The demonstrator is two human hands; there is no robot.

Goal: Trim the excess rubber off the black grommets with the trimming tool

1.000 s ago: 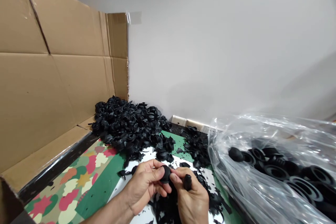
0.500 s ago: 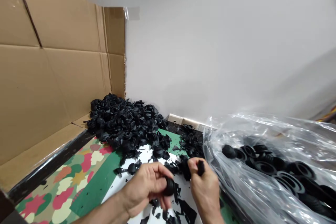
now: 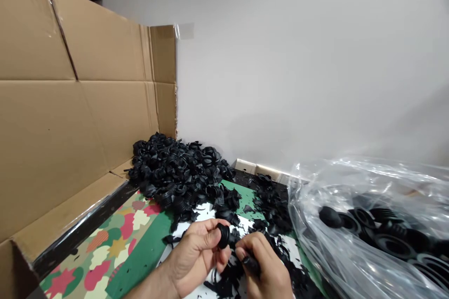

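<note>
My left hand (image 3: 199, 250) is closed on a small black ribbed rubber bellows (image 3: 223, 236), pinched between thumb and fingers. Just to its right, my right hand (image 3: 264, 266) is curled around a short black stubby piece (image 3: 251, 265); whether this is a tool handle or rubber, I cannot make out. The two hands are close but apart, above a white sheet (image 3: 205, 210) strewn with black rubber scraps (image 3: 228, 285).
A large heap of black ribbed pieces (image 3: 182, 168) lies against the cardboard wall (image 3: 105, 117). Torn scraps (image 3: 271, 201) form a smaller pile behind my right hand. On the right, a clear plastic bag (image 3: 305, 191) holds several black rubber parts (image 3: 393, 243). Patterned paper (image 3: 119, 243) covers the left side.
My right hand has come down and left, with its knuckles turned, nearer the left hand. The bellows in my left hand is tilted differently. The whole view has shifted slightly.
</note>
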